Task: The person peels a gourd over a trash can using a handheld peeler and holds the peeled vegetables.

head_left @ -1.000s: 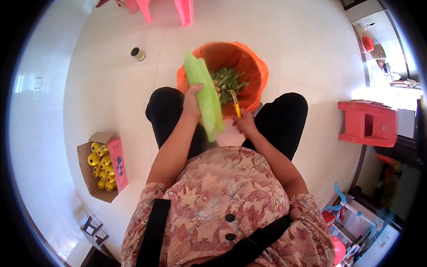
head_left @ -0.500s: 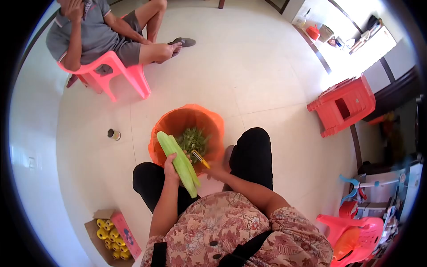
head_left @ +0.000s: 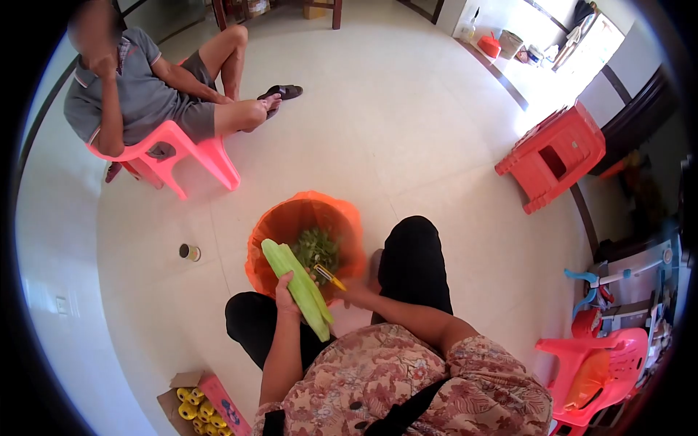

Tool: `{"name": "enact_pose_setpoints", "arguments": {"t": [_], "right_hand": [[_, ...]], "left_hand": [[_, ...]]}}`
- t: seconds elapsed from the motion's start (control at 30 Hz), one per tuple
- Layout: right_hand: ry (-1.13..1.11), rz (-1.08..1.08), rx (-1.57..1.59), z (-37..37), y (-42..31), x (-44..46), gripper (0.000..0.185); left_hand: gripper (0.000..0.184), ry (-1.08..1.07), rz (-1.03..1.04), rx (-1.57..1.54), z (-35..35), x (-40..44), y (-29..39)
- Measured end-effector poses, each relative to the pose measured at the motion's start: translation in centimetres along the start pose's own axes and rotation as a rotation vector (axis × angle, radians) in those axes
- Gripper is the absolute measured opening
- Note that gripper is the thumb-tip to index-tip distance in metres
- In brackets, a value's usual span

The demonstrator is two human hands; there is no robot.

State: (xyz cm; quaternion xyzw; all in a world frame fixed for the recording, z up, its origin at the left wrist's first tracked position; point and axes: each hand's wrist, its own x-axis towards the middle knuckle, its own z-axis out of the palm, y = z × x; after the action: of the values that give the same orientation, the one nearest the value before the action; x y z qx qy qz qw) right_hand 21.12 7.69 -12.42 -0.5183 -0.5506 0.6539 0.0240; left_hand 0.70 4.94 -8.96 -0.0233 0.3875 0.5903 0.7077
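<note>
A long pale green gourd [head_left: 299, 291], ridged and looking peeled, lies slantwise in my left hand [head_left: 286, 292], whose fingers wrap round its middle. Close to its right side, my right hand [head_left: 355, 292] grips a yellow-handled peeler [head_left: 331, 277], its metal head pointing up and left. A small gap shows between the peeler and the gourd. Below both hands stands a bin with an orange liner [head_left: 261, 231]. Green leafy scraps [head_left: 317, 248] lie inside it. My right fingers are slightly blurred.
Another person [head_left: 138, 80] sits on a pink plastic chair [head_left: 171, 145] at upper left. A small can [head_left: 190, 252] stands on the floor. Red stacked stools [head_left: 556, 156] are at right, a pink chair [head_left: 622, 356] at lower right, and a box of yellow items [head_left: 213, 396] at lower left.
My view has shifted, so the bin and hands appear slightly lower. The gourd and peeler stay in the same hands, with little change in their relation.
</note>
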Motion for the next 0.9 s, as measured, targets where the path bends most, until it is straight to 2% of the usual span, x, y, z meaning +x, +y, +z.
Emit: {"name": "enact_pose_setpoints", "arguments": {"t": [0.1, 0.3, 0.4, 0.5, 0.8, 0.9], "right_hand": [[-0.017, 0.000, 0.016, -0.2, -0.2, -0.2, 0.022], [0.021, -0.064, 0.040, 0.2, 0.4, -0.1, 0.022], [-0.003, -0.010, 0.017, -0.1, 0.0, -0.2, 0.022], [0.003, -0.001, 0.014, -0.3, -0.3, -0.5, 0.021], [0.025, -0.006, 0.031, 0.0, 0.4, 0.1, 0.022], [0.026, -0.012, -0.006, -0.1, 0.0, -0.2, 0.022]], "left_hand": [[0.048, -0.034, -0.025, 0.071, 0.5, -0.3, 0.3], [0.043, 0.007, 0.003, 0.013, 1.1, -0.1, -0.2], [0.043, -0.002, -0.019, 0.031, 0.8, 0.1, -0.1], [0.049, 0.011, -0.037, 0.078, -0.1, 0.8, -0.3], [0.049, 0.083, -0.014, 0.063, -0.1, 0.7, -0.4], [0.048, 0.040, -0.051, 0.056, -0.7, 1.0, -0.2]]}}
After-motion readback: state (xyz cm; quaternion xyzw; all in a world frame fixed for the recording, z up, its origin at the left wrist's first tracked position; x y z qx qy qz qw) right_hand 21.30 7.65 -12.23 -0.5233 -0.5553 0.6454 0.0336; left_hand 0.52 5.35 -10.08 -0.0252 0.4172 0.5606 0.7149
